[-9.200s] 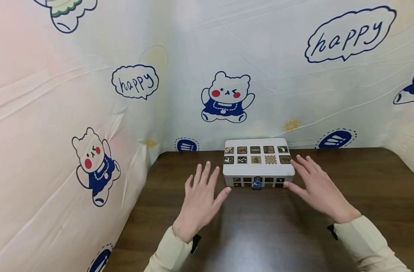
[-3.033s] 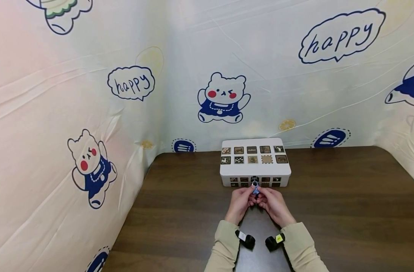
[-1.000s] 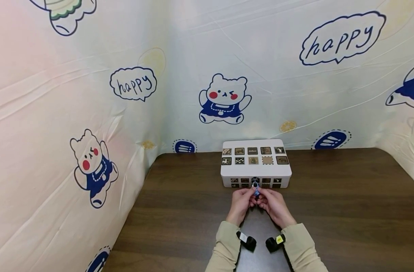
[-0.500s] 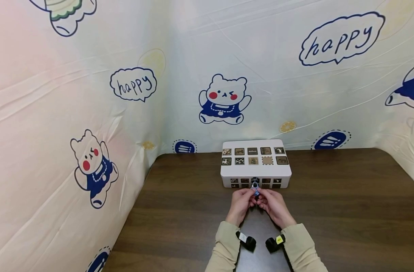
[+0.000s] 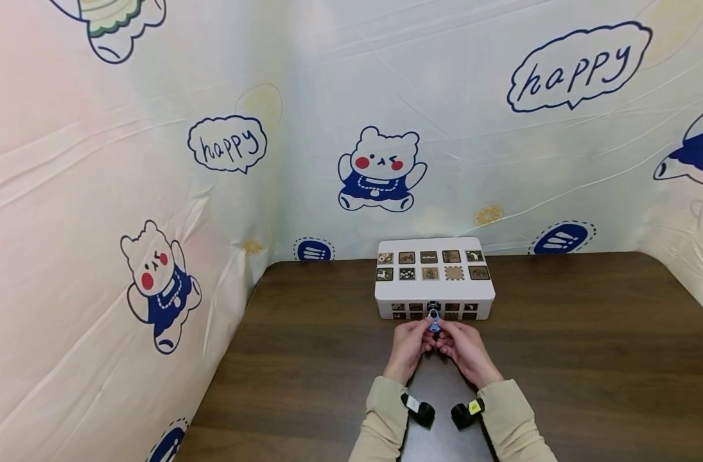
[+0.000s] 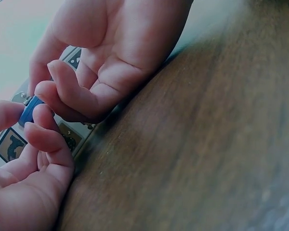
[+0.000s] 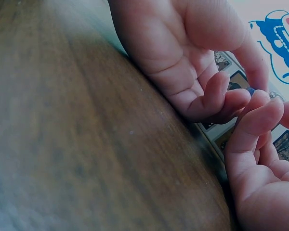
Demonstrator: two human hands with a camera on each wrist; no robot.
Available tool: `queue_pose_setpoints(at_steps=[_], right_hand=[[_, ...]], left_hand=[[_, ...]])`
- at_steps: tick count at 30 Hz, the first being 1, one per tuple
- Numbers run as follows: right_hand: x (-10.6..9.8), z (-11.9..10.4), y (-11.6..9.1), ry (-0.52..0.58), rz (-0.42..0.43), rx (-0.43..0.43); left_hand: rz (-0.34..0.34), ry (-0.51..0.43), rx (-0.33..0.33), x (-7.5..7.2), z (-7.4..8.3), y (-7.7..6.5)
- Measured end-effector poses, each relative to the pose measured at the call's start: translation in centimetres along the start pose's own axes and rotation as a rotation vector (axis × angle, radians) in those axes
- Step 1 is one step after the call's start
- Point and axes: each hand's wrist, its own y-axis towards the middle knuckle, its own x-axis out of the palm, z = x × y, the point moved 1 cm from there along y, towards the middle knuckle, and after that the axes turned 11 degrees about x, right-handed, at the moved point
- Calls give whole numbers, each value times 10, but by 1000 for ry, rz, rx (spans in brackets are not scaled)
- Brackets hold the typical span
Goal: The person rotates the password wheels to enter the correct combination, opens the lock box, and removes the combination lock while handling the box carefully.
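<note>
A small blue padlock (image 5: 434, 325) sits at the front latch of a white tin box (image 5: 434, 289) printed with brown and black squares. My left hand (image 5: 406, 346) and right hand (image 5: 465, 346) both pinch the padlock from either side, thumbs on top. In the left wrist view, the blue body of the padlock (image 6: 30, 110) shows between the fingertips of the left hand (image 6: 36, 173) and right hand (image 6: 111, 53). From the right wrist, the padlock (image 7: 251, 90) is mostly hidden by fingers of my left hand (image 7: 183, 53) and right hand (image 7: 265, 163).
The box stands at the back of a dark wooden table (image 5: 588, 333), close to a pale curtain (image 5: 472, 96) printed with bears and "happy" bubbles. Black wrist cameras are strapped at both cuffs.
Earliest, both hands were spread beside the box with the padlock hanging at its front. By three seconds ago they had come together on the padlock. Since then hardly anything has moved.
</note>
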Motion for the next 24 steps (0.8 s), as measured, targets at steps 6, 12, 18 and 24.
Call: queue_pose_setpoints(at_steps=[6, 12, 18, 24], right_hand=[[0, 0, -1, 3, -7, -2], [1, -1, -2, 7, -8, -4], [1, -1, -2, 23, -2, 2], [0, 0, -1, 36, -2, -2]], left_hand=[[-2, 33, 8, 1, 3, -2], [7, 52, 19, 2, 4, -2], [6, 54, 33, 3, 4, -3], [0, 53, 50, 2, 1, -2]])
